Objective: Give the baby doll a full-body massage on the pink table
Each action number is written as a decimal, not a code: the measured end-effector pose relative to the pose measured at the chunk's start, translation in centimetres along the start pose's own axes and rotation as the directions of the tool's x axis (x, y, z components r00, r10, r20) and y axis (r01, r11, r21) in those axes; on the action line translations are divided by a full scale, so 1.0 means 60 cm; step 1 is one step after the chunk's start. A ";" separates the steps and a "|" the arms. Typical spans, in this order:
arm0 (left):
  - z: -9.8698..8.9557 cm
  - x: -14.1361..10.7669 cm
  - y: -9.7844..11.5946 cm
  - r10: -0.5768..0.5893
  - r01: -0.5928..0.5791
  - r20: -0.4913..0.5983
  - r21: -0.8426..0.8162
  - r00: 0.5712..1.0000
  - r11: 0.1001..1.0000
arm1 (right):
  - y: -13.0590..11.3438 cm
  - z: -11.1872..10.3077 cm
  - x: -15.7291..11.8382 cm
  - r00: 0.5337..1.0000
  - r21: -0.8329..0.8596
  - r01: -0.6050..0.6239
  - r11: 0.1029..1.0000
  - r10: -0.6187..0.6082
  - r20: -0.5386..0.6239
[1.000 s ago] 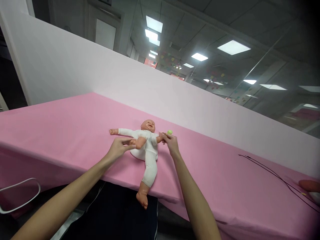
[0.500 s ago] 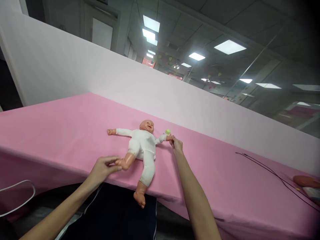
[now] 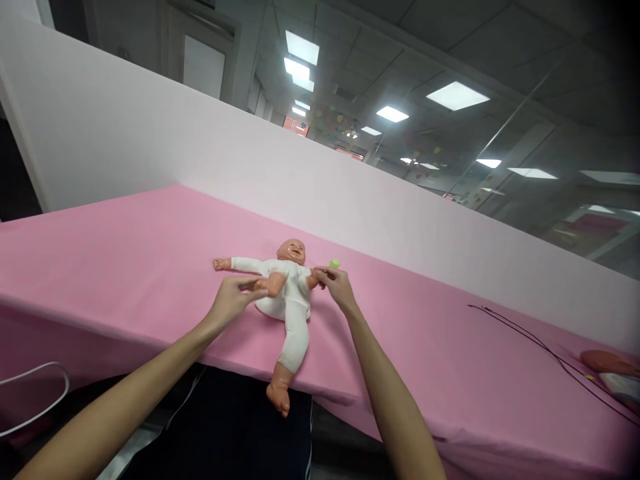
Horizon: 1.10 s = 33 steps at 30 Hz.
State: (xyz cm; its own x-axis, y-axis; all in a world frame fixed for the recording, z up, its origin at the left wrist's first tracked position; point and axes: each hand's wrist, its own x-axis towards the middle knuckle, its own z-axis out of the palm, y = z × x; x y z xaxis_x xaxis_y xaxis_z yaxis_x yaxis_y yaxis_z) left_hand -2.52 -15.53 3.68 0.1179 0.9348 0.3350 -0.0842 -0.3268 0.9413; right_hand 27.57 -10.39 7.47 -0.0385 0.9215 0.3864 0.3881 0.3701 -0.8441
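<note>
A baby doll (image 3: 297, 327) with a soft white body lies on its back on the pink-covered table (image 3: 150, 267), head toward the wall. My left hand (image 3: 235, 300) grips one of its feet, and that leg is bent up over the doll's belly. Pinched in the fingers of my right hand (image 3: 334, 285) is the doll's hand on the right side, drawn in close to its chest. The doll's other arm stretches out to the left on the cloth. Its other leg points toward me, the foot hanging past the table edge.
A small light green object (image 3: 335, 264) lies just beyond my right hand. Thin dark cables (image 3: 530, 335) run across the right side toward an orange-brown object (image 3: 607, 362). A white low wall (image 3: 250, 160) borders the table's back. A white cable (image 3: 65, 383) loops at the lower left.
My left hand has raised the doll's foot up and toward its belly, bending the leg. My right hand has brought the doll's hand inward to its chest.
</note>
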 end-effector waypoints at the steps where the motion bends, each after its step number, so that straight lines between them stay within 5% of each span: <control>1: 0.012 0.029 -0.002 0.009 -0.009 0.006 -0.029 1.000 1.000 | -0.008 0.015 -0.006 0.996 -0.057 0.034 0.998 -0.030 0.082; 4: 0.039 0.080 -0.013 0.010 -0.005 0.056 -0.078 0.998 0.997 | -0.014 0.044 -0.018 0.979 -0.142 0.099 0.985 -0.072 0.189; 7: 0.039 0.064 -0.009 0.010 -0.006 0.072 -0.059 0.997 0.998 | -0.001 0.031 -0.007 0.994 -0.116 0.050 0.992 -0.038 0.102; 9: 0.022 0.022 0.001 -0.008 0.010 0.071 -0.034 0.997 0.999 | 0.014 0.001 0.007 0.996 -0.025 -0.040 0.999 0.038 -0.081; 12: -0.020 -0.070 0.002 -0.069 0.068 0.040 0.022 0.997 0.997 | 0.047 -0.045 0.016 0.903 0.174 -0.156 0.972 0.211 -0.374; 16: -0.069 -0.183 -0.032 -0.129 0.123 0.055 0.102 0.990 0.987 | 0.089 -0.072 -0.004 0.810 0.282 -0.231 0.931 0.344 -0.475; 19: -0.086 -0.213 -0.050 -0.161 0.155 0.053 0.108 0.985 0.982 | 0.095 -0.073 -0.014 0.790 0.314 -0.226 0.922 0.362 -0.495; 23: -0.082 -0.151 -0.020 -0.139 0.140 -0.019 0.071 0.990 0.988 | 0.053 -0.056 0.001 0.855 0.319 -0.150 0.936 0.285 -0.433; 27: -0.038 -0.021 0.008 0.003 -0.005 0.033 0.040 0.999 0.999 | 0.000 0.002 -0.009 0.992 0.017 0.038 0.999 -0.036 -0.118; 30: 0.003 0.061 -0.011 0.006 0.001 0.094 -0.069 0.996 0.998 | -0.018 0.052 -0.036 0.962 -0.254 0.259 0.932 -0.228 0.148; 33: 0.023 0.087 -0.030 -0.034 0.047 0.115 -0.115 0.993 0.992 | -0.017 0.067 -0.044 0.946 -0.344 0.313 0.886 -0.256 0.201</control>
State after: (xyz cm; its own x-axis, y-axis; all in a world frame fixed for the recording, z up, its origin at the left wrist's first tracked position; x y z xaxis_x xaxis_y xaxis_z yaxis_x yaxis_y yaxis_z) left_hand -0.38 -10.29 3.81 0.2333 0.9233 0.3051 -0.1914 -0.2640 0.9453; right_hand 23.56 -12.69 5.80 -0.3207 0.8003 0.5066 0.6480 0.5755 -0.4989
